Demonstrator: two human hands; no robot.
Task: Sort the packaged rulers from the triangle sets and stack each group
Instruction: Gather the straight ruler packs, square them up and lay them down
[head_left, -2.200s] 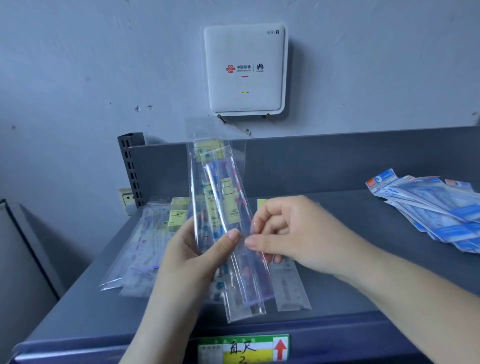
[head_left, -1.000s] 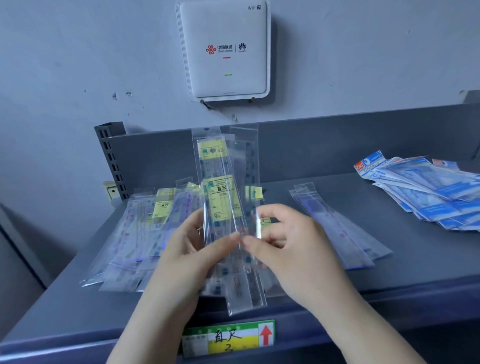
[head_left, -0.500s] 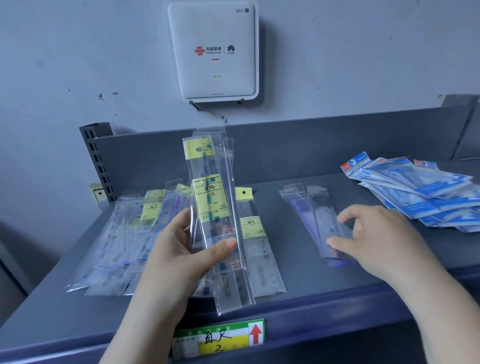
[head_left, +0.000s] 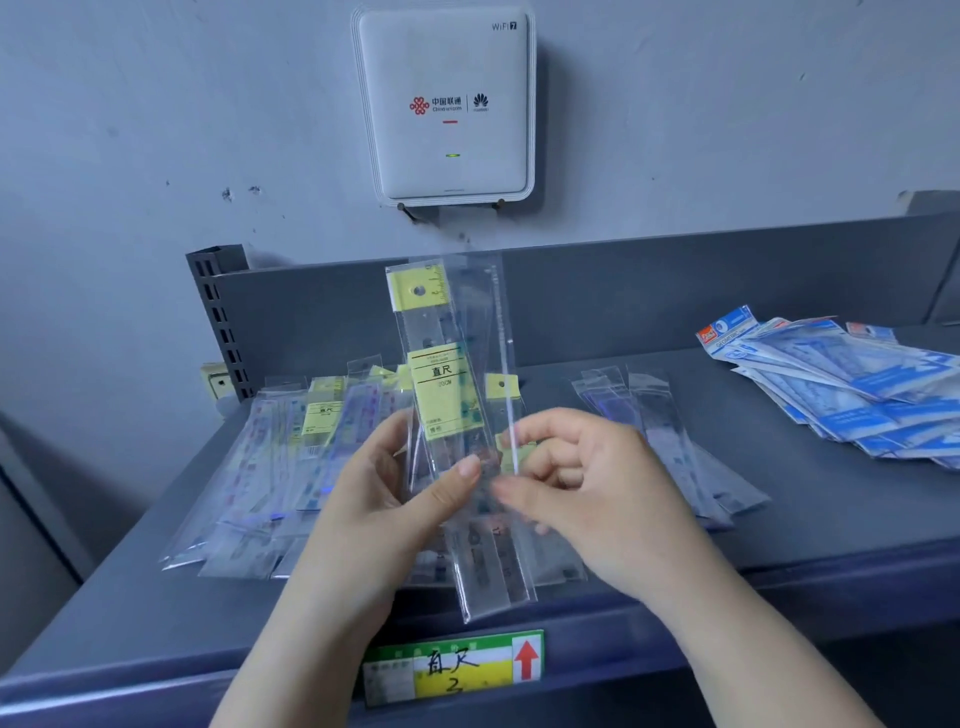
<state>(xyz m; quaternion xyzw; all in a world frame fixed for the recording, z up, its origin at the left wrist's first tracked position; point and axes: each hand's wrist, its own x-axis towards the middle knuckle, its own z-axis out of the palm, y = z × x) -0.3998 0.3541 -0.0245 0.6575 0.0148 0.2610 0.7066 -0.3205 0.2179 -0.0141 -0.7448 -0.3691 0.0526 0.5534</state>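
My left hand (head_left: 384, 499) grips a small bundle of packaged rulers (head_left: 449, 395) upright over the shelf, thumb across the front; the front one carries a yellow label. My right hand (head_left: 582, 488) pinches the clear sleeve at the bundle's right side. A loose heap of packaged rulers (head_left: 280, 467) lies flat at the left of the grey shelf (head_left: 810, 525). A short stack of clear-sleeved rulers (head_left: 670, 441) lies right of my hands. Blue-and-white triangle set packs (head_left: 852, 384) are piled at the far right.
The shelf has a raised grey back panel (head_left: 649, 301) and a slotted upright post (head_left: 218, 322) at the left. A white WiFi box (head_left: 447, 104) hangs on the wall above. A green-yellow shelf label (head_left: 457, 670) sits on the front lip.
Half a second ago my right hand rested on the clear stack at the right; it has come back left and pinches the bundle in my left hand.
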